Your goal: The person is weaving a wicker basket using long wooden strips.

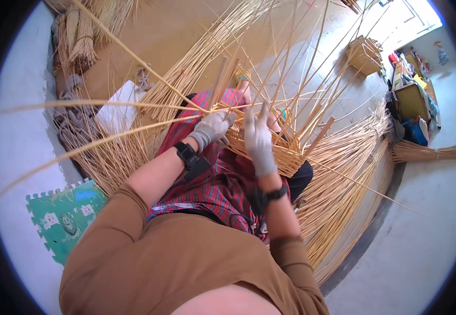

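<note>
A partly woven wicker basket [289, 159] lies across my lap, with long canes standing out of it on several sides. My left hand [211, 129], in a pale work glove, is closed on the basket's left corner, where several canes fan out to the left. Over the basket's middle, my right hand [258, 137] is raised in the same kind of glove. Its fingers are stretched upward and a little apart, slightly blurred, and nothing shows in them. Flat wooden slats [320, 135] stick up from the weave.
Loose cane bundles [343, 178] spread over the floor at right, with more canes [207, 52] ahead. Tied bundles [82, 50] stand at the far left. A green foam mat [65, 218] lies near left. Farther off are a finished-looking basket [364, 55] and a cluttered shelf [414, 100].
</note>
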Available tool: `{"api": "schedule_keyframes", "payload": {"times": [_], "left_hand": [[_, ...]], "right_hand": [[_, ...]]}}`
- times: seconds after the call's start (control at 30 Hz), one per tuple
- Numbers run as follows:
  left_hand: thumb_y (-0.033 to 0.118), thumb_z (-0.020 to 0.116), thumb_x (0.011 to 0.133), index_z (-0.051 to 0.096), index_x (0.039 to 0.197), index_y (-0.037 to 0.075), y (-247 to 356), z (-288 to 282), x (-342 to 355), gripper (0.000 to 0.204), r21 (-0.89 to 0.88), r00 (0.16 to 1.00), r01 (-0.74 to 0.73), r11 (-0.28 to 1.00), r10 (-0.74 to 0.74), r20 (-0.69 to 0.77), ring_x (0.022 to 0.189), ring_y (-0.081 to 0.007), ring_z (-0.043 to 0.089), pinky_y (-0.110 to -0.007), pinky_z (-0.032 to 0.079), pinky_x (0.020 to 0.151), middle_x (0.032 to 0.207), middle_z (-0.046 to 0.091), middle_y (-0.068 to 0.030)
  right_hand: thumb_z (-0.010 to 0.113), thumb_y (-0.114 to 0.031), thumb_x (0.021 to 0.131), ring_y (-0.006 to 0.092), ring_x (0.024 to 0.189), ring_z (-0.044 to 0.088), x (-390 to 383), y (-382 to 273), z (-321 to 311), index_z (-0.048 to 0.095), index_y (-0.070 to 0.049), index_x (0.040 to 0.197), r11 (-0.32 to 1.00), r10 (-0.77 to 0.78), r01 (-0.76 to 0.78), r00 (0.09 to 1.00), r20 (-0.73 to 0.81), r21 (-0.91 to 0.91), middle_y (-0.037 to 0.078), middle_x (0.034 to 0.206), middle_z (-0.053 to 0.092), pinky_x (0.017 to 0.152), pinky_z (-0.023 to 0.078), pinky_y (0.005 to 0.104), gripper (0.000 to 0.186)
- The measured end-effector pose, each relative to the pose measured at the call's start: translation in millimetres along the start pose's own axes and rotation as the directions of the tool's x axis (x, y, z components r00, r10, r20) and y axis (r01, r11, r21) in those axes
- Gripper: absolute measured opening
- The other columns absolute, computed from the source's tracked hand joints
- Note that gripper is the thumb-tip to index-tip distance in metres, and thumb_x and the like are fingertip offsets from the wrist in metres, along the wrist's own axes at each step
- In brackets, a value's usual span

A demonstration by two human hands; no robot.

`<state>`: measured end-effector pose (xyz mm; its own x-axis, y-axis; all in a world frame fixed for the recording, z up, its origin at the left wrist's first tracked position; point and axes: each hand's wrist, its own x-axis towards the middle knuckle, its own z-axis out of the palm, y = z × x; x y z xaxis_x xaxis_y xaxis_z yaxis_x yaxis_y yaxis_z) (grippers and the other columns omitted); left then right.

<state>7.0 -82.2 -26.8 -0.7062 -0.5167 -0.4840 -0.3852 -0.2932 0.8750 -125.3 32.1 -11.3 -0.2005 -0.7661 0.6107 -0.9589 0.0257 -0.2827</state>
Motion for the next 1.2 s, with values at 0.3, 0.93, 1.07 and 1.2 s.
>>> {"api": "schedule_keyframes", "payload": {"times": [0.3, 0.93, 1.07, 1.2], "left_hand": [[0.021, 0.066, 0.098, 0.042, 0.099, 0.008, 31.0, 12.2, -13.2, 0.028, 0.103, 0.993, 0.051, 0.993, -0.04, -0.108, 0.05, -0.0225, 0.067, -0.037, 0.056, 0.042, 0.076, 0.064, -0.0133], [0.018, 0.06, 0.101, 0.058, 0.122, 0.002, 62.8, 61.3, -13.9, 0.027, 0.588, 0.935, -0.295, 0.754, 0.355, 0.015, 0.099, -0.0312, 0.069, -0.039, 0.054, 0.085, 0.105, 0.068, -0.0173], [0.026, 0.057, 0.1, 0.061, 0.119, 0.004, 11.6, 77.3, 36.2, 0.029, 0.828, 0.959, -0.246, 0.504, 0.0, 0.284, 0.097, -0.0319, 0.071, -0.042, 0.056, 0.084, 0.095, 0.071, -0.0197], [0.027, 0.059, 0.095, 0.063, 0.117, 0.007, 6.0, 82.6, 24.0, 0.03, 0.925, 0.878, -0.348, 0.154, 0.401, 0.263, 0.089, -0.0305, 0.073, -0.041, 0.058, 0.078, 0.079, 0.071, -0.0186]], "right_hand": [[0.052, -0.028, 0.105, 0.0036, 0.056, 0.05, -16.6, 72.3, -17.1, 0.035, -0.011, 0.149, 0.964, 0.183, -0.097, 0.916, -0.356, 0.247, 0.008, 0.103, 0.067, 0.048, 0.043, 0.0212, 0.05], [0.065, -0.012, 0.099, 0.0085, 0.071, 0.059, -86.6, 28.5, -84.2, 0.062, -0.008, 0.108, 0.064, 0.946, -0.455, 0.312, 0.092, 0.888, -0.001, 0.087, 0.064, 0.058, 0.049, 0.0199, 0.01], [0.061, -0.011, 0.1, 0.0194, 0.106, 0.067, -22.1, 65.2, -67.6, 0.054, -0.005, 0.128, 0.64, 0.688, -0.565, 0.723, -0.062, 0.521, 0.012, 0.117, 0.068, 0.077, 0.057, 0.0298, 0.029], [0.058, -0.01, 0.098, 0.0216, 0.097, 0.067, 39.9, 44.8, -76.1, 0.049, -0.006, 0.136, 0.831, 0.479, -0.446, 0.877, -0.021, 0.334, 0.015, 0.111, 0.067, 0.085, 0.056, 0.0361, 0.039]]}}
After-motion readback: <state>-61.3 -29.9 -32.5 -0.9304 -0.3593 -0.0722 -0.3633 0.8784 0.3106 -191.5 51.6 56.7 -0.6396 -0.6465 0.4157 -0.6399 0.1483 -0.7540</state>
